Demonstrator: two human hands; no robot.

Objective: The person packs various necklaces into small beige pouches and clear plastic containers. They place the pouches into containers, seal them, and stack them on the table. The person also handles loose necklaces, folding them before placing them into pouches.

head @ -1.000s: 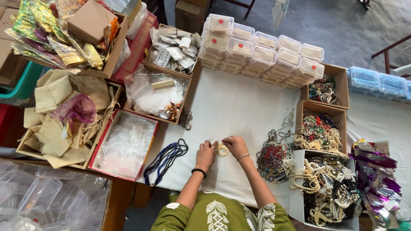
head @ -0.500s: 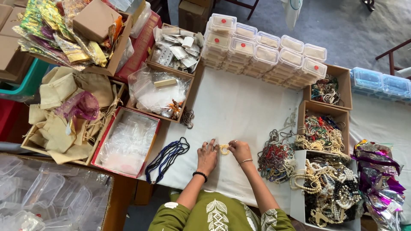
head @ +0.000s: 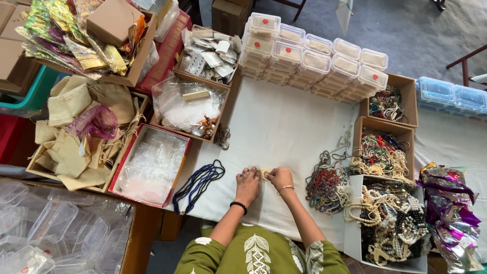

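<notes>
Two hands at the near edge of the white cloth (head: 284, 127). Left hand (head: 247, 183) and right hand (head: 280, 177) meet fingertip to fingertip on one small gold piece (head: 265, 174), which lies on the cloth between them. Both pinch it; its shape is too small to make out. Left wrist: one black band. Right wrist: one thin bangle.

Counts:
- Blue cord bundle (head: 197, 184): one, left of the left hand, apart from it.
- Bead heap (head: 327, 183): one loose pile on the cloth, near the right hand, not touching.
- Open boxes of necklaces at right: three, namely far box (head: 389, 101), middle box (head: 381, 152) and near white box (head: 390, 223). Strands too tangled to count.
- Lidded tubs (head: 314, 58): stacked along the far edge, roughly ten stacks in view; layers per stack unclear.
- Foil wrap pile (head: 449, 203): one, purple and silver, cut off at the right edge.
- Red tray (head: 151, 165) of clear bags: one.
- Cloth pouch box (head: 76, 132): one; pouches overlap, uncounted.
- Clear tub bin (head: 56, 228): one, cut off at bottom left.

Palms hidden; the person's body is cut off at the bottom edge.
</notes>
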